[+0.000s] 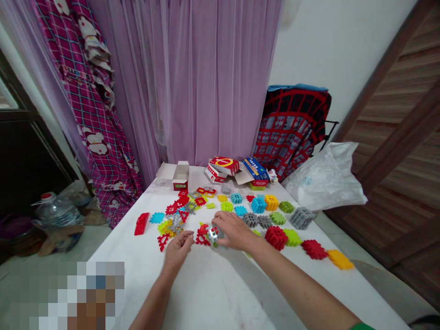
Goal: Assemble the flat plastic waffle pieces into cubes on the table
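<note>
My right hand (233,231) curls around a small assembly of interlocking gear blocks (213,234), grey with red and some green, at the middle of the table. A red triangular gear piece (202,235) is just left of it, touching or very near it. My left hand (179,247) is to the left, its fingertips drawn together. Whatever they may hold is too small to see. Beyond that hand lies a cluster of grey and yellow gear pieces (173,225), with a red triangular piece (162,241) beside it.
Stacks of gear blocks stand at the right, including red (276,238), grey (302,218) and yellow (340,259) ones. A red plastic piece (141,223) lies at the left. Open boxes (181,176) line the back edge. A white plastic bag (325,176) is at the right edge.
</note>
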Motion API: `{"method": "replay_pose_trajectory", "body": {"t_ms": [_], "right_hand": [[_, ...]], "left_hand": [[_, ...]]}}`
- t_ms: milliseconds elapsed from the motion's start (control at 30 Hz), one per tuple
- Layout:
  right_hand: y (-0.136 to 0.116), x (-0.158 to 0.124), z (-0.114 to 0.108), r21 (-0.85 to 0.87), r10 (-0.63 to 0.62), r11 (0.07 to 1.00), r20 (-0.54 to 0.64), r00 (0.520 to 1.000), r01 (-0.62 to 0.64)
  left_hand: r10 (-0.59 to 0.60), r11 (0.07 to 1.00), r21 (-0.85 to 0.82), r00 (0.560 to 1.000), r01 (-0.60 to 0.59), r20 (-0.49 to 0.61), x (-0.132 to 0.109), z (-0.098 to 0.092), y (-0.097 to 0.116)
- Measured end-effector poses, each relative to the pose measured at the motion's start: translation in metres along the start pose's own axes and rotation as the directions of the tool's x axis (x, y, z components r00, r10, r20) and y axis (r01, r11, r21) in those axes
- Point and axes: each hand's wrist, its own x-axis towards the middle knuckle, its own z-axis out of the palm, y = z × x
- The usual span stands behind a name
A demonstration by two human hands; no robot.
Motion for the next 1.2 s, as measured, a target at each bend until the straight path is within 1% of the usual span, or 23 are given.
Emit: {"method": "replay_pose_trajectory", "body": {"t_ms": [67, 167, 233, 300, 367, 433, 533, 633, 733, 967, 1067, 1200], "right_hand": [[0.024, -0.019, -0.012, -0.016, 0.071, 0.997, -0.027, 0.997, -0.071], [0.075, -0.053, -0.038, -0.060, 0.199, 0.977, -0.088, 0.976, -0.204], [0.116, -0.080, -0.059, -0.097, 0.302, 0.943, -0.142, 0.943, -0.317], [0.159, -0.108, -0.081, -0.142, 0.409, 0.890, -0.177, 0.895, -0.434], [0.198, -0.133, -0.100, -0.192, 0.498, 0.832, -0.155, 0.853, -0.520], [0.231, -0.153, -0.113, -0.231, 0.577, 0.782, -0.085, 0.813, -0.579], [0.263, -0.169, -0.120, -0.273, 0.650, 0.732, 0.007, 0.760, -0.624], [0.279, -0.173, -0.116, -0.284, 0.667, 0.730, 0.101, 0.738, -0.621], [0.287, -0.173, -0.111, -0.270, 0.651, 0.753, 0.178, 0.738, -0.600], [0.295, -0.171, -0.106, -0.256, 0.633, 0.773, 0.239, 0.736, -0.581], [0.296, -0.169, -0.105, -0.246, 0.642, 0.766, 0.264, 0.720, -0.593], [0.297, -0.167, -0.104, -0.203, 0.645, 0.764, 0.275, 0.713, -0.612]], "left_hand": [[-0.004, 1.000, -0.002, 1.000, 0.004, -0.001, 0.000, 0.000, -0.001], [-0.010, 1.000, 0.017, 1.000, 0.010, 0.005, 0.000, -0.002, -0.002], [-0.008, 0.999, 0.054, 1.000, 0.007, 0.014, 0.001, -0.003, -0.003], [-0.006, 0.996, 0.094, 1.000, 0.004, 0.025, 0.003, -0.004, -0.005], [-0.014, 0.992, 0.126, 0.999, 0.010, 0.032, 0.004, -0.005, -0.006], [-0.019, 0.990, 0.143, 0.999, 0.013, 0.040, 0.005, -0.006, -0.007], [-0.011, 0.985, 0.170, 0.999, 0.003, 0.046, 0.005, -0.007, -0.009], [-0.007, 0.977, 0.211, 0.999, -0.003, 0.047, 0.006, -0.009, -0.010], [-0.012, 0.971, 0.239, 0.999, -0.001, 0.051, 0.006, -0.009, -0.009], [-0.017, 0.972, 0.234, 1.000, 0.017, -0.001, 0.002, -0.005, 0.002], [-0.013, 0.973, 0.228, 1.000, 0.015, -0.006, 0.001, -0.004, 0.006], [-0.017, 0.974, 0.226, 1.000, 0.016, 0.001, 0.001, -0.005, 0.007]]}}
